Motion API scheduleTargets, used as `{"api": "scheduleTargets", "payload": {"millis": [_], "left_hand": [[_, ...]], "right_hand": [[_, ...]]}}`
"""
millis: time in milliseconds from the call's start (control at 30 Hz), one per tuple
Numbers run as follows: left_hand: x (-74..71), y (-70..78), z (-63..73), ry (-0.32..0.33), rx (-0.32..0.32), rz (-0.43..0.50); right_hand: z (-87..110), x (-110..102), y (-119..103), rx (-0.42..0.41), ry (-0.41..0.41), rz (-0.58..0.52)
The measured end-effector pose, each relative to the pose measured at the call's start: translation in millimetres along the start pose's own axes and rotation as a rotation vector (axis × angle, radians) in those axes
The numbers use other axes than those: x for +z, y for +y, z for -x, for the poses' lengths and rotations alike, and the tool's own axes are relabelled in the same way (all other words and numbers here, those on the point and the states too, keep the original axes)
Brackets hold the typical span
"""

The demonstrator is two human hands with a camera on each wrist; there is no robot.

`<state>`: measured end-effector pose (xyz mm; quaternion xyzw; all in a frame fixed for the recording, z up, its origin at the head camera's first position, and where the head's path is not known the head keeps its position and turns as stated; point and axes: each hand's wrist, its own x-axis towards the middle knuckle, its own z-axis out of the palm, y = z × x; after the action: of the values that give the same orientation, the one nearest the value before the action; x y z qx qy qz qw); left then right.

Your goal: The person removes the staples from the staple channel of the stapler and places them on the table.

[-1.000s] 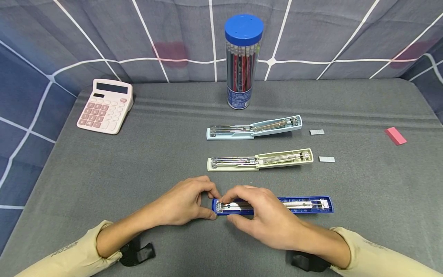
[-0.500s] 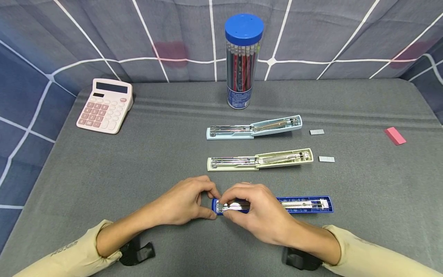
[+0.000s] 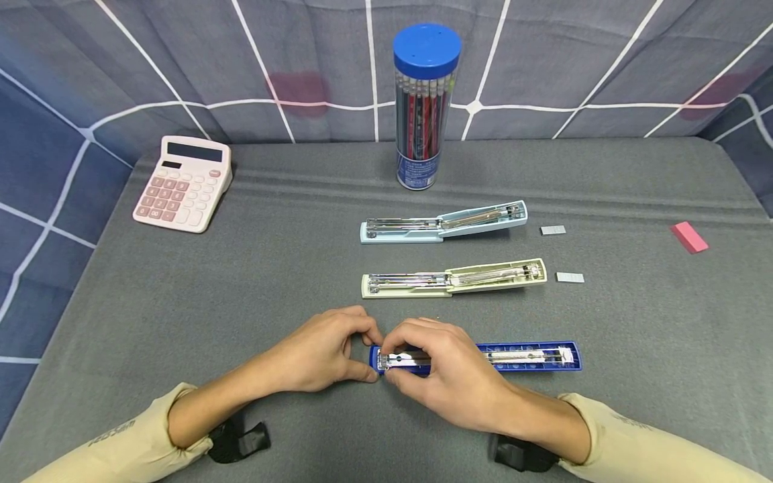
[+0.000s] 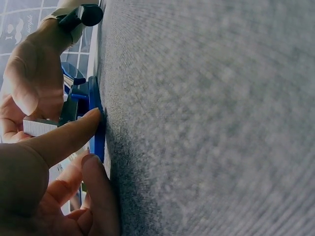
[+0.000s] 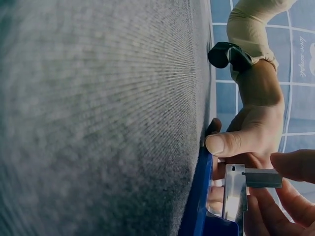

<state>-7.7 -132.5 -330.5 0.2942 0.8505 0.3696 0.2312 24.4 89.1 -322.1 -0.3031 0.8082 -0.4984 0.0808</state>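
2 hands meet at the near edge of the grey table (image 3: 181,322). Far left sits a pink calculator (image 3: 182,184). The left hand (image 3: 320,350) has its grip clenched on the left end of the dark blue stapler (image 3: 531,356), thumb and fingers pinching it against the table. That stapler lies flat and opened out, just in front of the person. The right hand (image 3: 443,379) grasps a strip of staples (image 5: 263,178) between thumb and fingertip, held at the stapler's metal channel. Behind lie a cream stapler (image 3: 453,279) and a light blue stapler (image 3: 443,223), both opened, then a blue-lidded pencil tub (image 3: 425,107). Far right lies a pink eraser (image 3: 690,237).
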Motion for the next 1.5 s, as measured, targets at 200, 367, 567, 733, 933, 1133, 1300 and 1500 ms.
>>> {"api": "scheduleTargets", "payload": {"millis": [200, 367, 567, 733, 933, 1133, 1300, 1500], "left_hand": [[0.4, 0.0, 0.0, 0.000, 0.000, 0.003], [0.4, 0.3, -0.4, 0.004, 0.001, 0.001], [0.4, 1.1, -0.2, 0.002, -0.010, 0.006], [0.4, 1.1, -0.3, 0.000, -0.012, 0.005], [0.6, 0.9, -0.4, 0.000, -0.012, 0.010], [0.9, 0.5, -0.5, 0.008, -0.010, 0.003], [1.0, 0.0, -0.2, 0.012, -0.014, -0.001], [1.1, -0.5, -0.2, 0.011, -0.012, 0.007]], "right_hand": [[-0.4, 1, 1, 0.004, 0.019, 0.006], [-0.8, 1, 0, -0.006, 0.033, 0.021], [0.5, -6, -1, 0.034, 0.032, -0.063], [0.0, -13, -3, 0.068, 0.060, -0.195], [1.9, -16, -5, 0.044, 0.084, -0.208], [5.8, -20, -4, -0.031, 0.092, -0.141], [7.6, -25, -5, -0.052, 0.104, -0.145], [9.6, -31, -5, -0.085, 0.132, -0.183]]}}
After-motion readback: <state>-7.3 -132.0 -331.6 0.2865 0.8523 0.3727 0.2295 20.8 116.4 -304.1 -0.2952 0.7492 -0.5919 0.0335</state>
